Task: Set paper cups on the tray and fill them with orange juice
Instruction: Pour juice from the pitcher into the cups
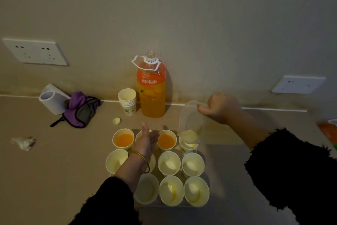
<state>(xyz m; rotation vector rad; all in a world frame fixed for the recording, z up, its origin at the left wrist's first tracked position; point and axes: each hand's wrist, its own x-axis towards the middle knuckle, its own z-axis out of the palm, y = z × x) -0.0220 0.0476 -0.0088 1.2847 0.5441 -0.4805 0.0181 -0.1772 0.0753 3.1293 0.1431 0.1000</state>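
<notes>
my left hand (145, 141), fingers straight and pressed together, hangs edge-on over the second cup of the back row, hiding most of it; i cannot tell whether it touches the rim. a gold bangle (141, 161) circles that wrist. at 2 o'clock from the cups, my right hand (220, 108) curls its fingers round the rim of a clear plastic jug (191, 120), tipped mouth-down over the back-right cup (188, 142).

the paper cups stand packed in rows on a clear tray (182, 206), whose near edge shows only faintly at 6 o'clock. two back-row cups hold orange juice: the far-left cup (123, 141) and the third cup (166, 141). the nearer rows show pale insides, among them the front-right cup (196, 191).

at 12 o'clock, against the wall, the juice bottle (151, 93) stands upright and uncapped, a white carry ring at its neck; its orange label reads "鲜果橙", the smaller print too blurred to read. just beside it at 11 o'clock is a stack of spare cups (127, 101), with the yellow cap (116, 121) lying in front. further out at 10 o'clock are a purple-and-grey cloth (82, 109) and a white roll (52, 100); a crumpled wrapper (23, 143) lies at 9 o'clock.
</notes>
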